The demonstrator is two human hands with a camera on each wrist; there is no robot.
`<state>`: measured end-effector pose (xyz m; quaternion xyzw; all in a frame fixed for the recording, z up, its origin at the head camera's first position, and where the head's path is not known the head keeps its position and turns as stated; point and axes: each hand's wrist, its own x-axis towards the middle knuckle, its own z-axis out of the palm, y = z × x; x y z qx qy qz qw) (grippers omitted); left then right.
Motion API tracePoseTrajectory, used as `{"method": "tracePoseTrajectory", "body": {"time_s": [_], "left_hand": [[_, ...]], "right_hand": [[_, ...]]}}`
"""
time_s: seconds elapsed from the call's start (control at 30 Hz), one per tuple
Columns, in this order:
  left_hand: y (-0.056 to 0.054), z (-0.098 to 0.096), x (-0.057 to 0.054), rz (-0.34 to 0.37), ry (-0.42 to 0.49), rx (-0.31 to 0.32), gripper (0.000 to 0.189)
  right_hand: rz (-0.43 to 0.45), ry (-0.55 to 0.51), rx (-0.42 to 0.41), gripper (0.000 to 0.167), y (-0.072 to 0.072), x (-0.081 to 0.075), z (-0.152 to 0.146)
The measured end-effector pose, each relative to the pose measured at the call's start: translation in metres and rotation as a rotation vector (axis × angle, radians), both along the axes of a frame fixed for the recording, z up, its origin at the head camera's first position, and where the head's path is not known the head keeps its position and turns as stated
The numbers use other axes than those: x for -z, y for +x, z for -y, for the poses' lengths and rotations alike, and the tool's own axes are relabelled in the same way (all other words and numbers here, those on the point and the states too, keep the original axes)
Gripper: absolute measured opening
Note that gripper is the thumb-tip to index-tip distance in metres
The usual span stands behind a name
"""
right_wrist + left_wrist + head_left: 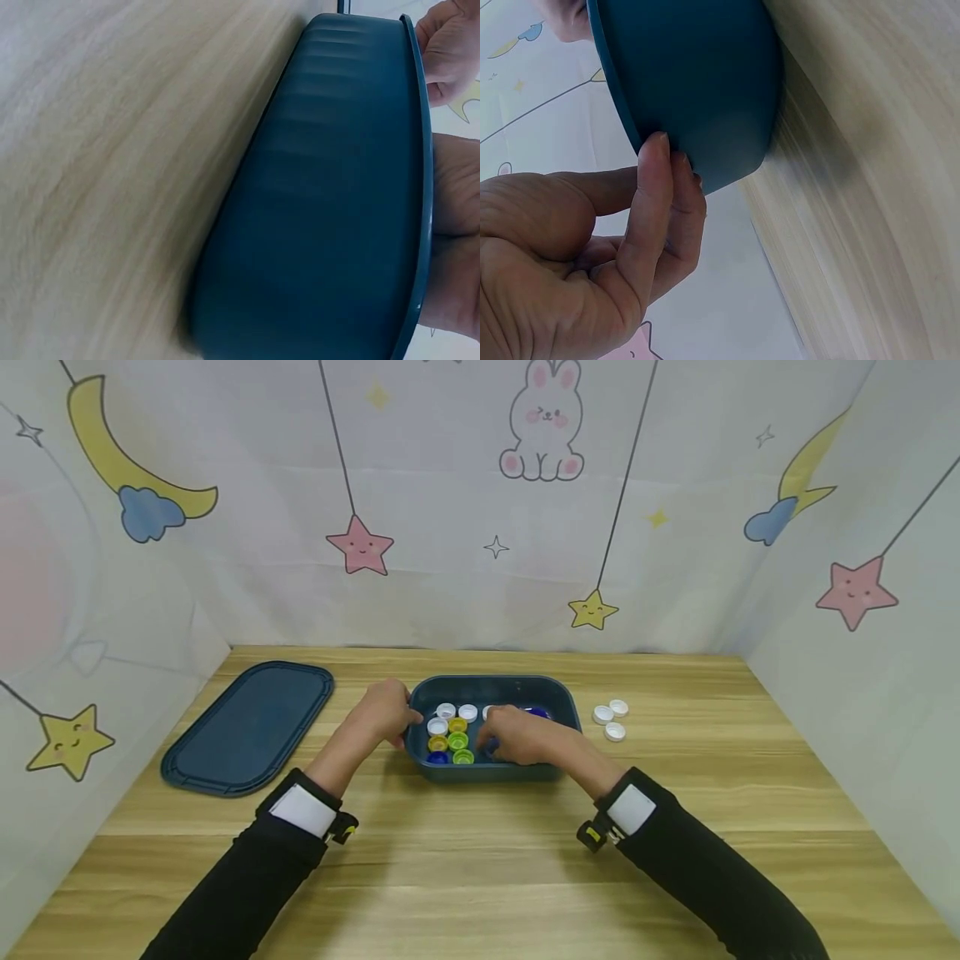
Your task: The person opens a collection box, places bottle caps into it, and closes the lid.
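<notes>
A dark blue plastic box stands on the table with bottle caps inside. My left hand pinches its left rim, thumb on one side and fingers on the outer wall, as the left wrist view shows. My right hand reaches into the box, fingers pointing down at a dark blue bottle cap, which they partly cover. To its left, white caps, yellow caps, green caps and a blue cap sit close together. Another blue cap shows behind the right hand. The right wrist view has the fingers hidden behind the box wall.
Three white caps lie on the wooden table right of the box. A dark blue lid lies flat at the left. Behind the table hangs a printed cloth.
</notes>
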<state>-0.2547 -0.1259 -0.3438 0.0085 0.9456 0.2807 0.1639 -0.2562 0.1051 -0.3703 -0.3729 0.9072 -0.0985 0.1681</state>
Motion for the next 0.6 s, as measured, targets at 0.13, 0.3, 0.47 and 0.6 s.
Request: {"method": "tracePoseTrajectory", "body": {"time_s": [0.13,0.3,0.47,0.6], "left_hand": [[0.000,0.000,-0.001,0.001,0.002,0.000,0.023],[0.000,-0.001,-0.001,0.014,0.012,-0.014,0.026],[0.000,-0.002,-0.002,0.019,0.007,-0.017,0.025],[0.001,-0.003,-0.004,0.026,0.003,-0.019,0.026]], "right_hand": [[-0.001,-0.005,0.022,0.027,0.001,0.000,0.000],[-0.020,-0.022,0.063,0.027,0.003,-0.003,-0.002],[-0.075,-0.059,0.114,0.034,0.005,-0.015,-0.012],[-0.121,-0.087,0.158,0.050,0.007,-0.031,-0.026]]}}
